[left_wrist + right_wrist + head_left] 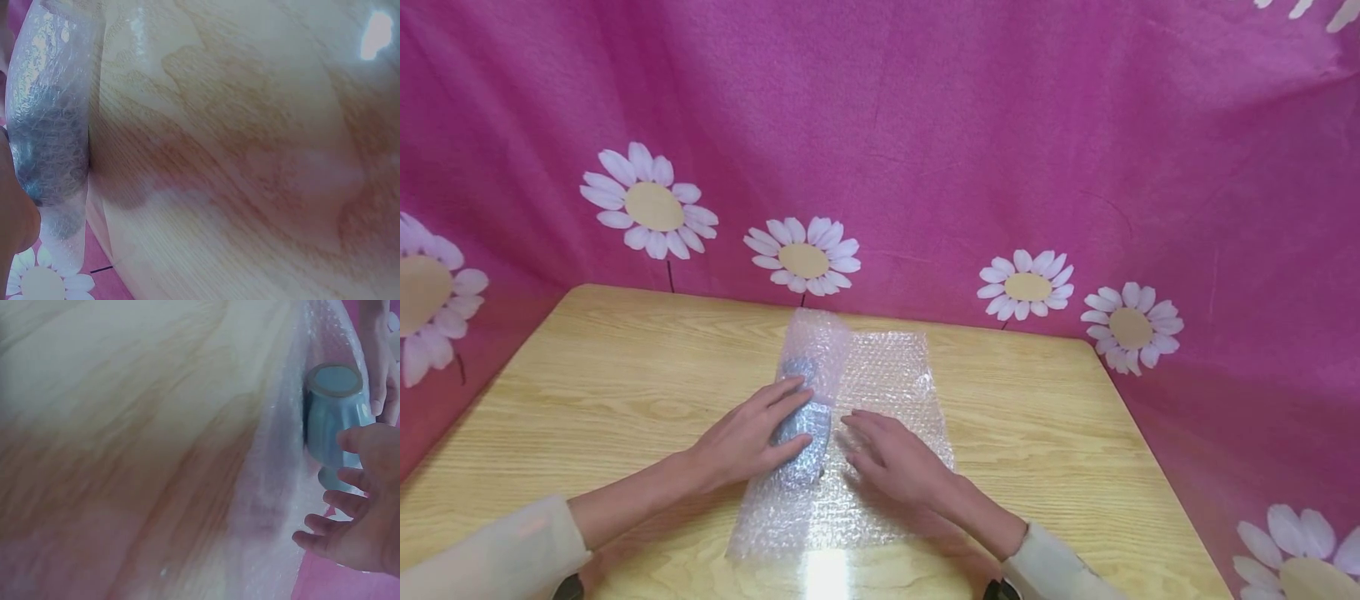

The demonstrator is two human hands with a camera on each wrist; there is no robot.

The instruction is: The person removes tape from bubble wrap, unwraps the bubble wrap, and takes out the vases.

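Note:
A sheet of bubble wrap [895,375] lies on the table, its left part folded over a light-blue glazed ceramic vessel [334,428] lying on its side. The vessel's round base with a brown rim faces the right wrist camera; its exact kind is unclear. My left hand [747,437] rests on the folded wrap over the vessel, fingers and thumb spread and extended. Just right of the vessel, above the flat part of the sheet, my right hand [898,458] has relaxed, parted fingers and holds nothing. The left wrist view shows the wrapped vessel [53,140] through the bubbles.
The wooden table [1037,467] extends to both sides of the wrap. Behind it and along the sides hangs a pink cloth [917,167] printed with white daisies. A bright light reflection shows near the table's front edge.

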